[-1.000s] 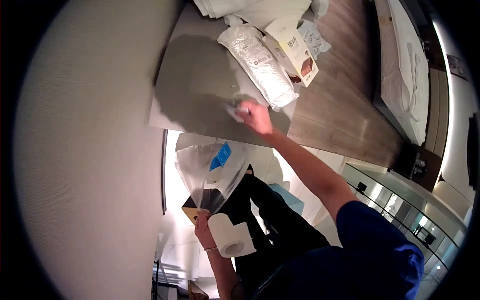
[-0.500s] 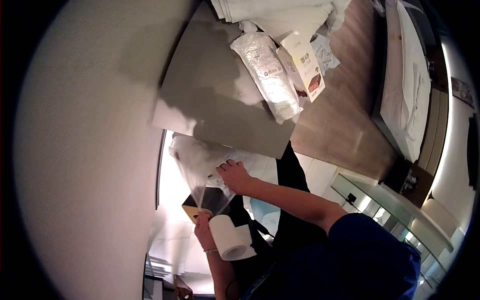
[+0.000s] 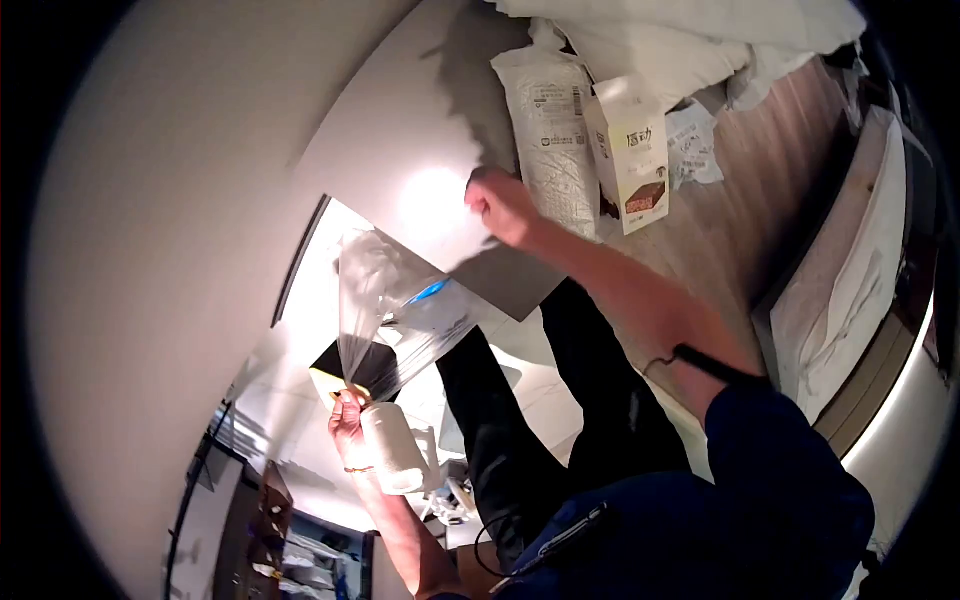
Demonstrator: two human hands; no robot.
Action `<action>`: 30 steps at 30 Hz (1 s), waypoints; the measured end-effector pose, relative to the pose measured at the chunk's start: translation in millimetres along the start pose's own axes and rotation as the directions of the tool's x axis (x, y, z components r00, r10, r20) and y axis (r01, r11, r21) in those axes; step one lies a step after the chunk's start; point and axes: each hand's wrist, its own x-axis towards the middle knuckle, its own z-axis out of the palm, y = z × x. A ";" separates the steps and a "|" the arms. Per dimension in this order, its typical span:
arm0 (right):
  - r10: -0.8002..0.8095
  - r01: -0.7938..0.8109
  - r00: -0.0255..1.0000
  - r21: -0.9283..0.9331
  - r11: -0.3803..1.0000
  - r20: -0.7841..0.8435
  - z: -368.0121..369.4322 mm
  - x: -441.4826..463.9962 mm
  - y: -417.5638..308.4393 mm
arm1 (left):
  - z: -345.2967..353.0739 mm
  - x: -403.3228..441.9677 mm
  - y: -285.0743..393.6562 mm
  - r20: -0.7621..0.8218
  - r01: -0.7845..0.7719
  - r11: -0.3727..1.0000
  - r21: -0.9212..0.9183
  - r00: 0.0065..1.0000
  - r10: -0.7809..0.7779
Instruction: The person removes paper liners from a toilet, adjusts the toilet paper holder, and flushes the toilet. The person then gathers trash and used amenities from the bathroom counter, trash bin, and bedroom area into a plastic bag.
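My left hand (image 3: 348, 420) is closed on the gathered edge of a clear plastic bag (image 3: 385, 290), which hangs open beyond it. A blue-marked packet (image 3: 430, 291) shows through the film. Against the same hand rests a white paper roll (image 3: 395, 450); whether the fingers also grip it I cannot tell. My right hand (image 3: 503, 207) is curled closed above the grey tabletop (image 3: 400, 130), apart from the bag; its fingertips are hidden. Near it lies a long silvery-white wrapped package (image 3: 552, 140), with a white and yellow printed box (image 3: 632, 150) alongside.
White bedding (image 3: 650, 45) is heaped at the far end of the table. A crumpled printed wrapper (image 3: 694, 145) sits by the box. A dark flat object with a yellow edge (image 3: 355, 365) is below the bag. To the left rises a plain wall (image 3: 150, 300).
My right hand has left the bag's opening, moved up over the tabletop and curled closed. My left hand still holds the bag, and the view has shifted.
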 end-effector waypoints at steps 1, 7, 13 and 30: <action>0.030 -0.034 0.999 0.133 0.990 0.031 -0.9 -10.9 -23.3 | 7.1 -4.7 7.1 -0.023 0.015 1.000 -0.011 1.000 -0.016; -0.030 -0.257 0.817 0.410 0.875 0.576 57.4 -91.0 -98.1 | -19.9 6.8 -4.0 -0.098 0.045 0.988 -0.145 0.993 -0.060; 0.248 -0.483 0.802 0.345 0.805 0.543 60.6 -74.4 -4.1 | -19.1 3.5 -7.2 -0.174 0.159 0.981 -0.107 0.969 -0.176; 0.238 -0.563 0.667 0.269 0.781 0.706 102.3 -42.3 -16.8 | -73.9 11.2 -61.7 -0.128 0.209 0.880 0.426 0.977 -0.171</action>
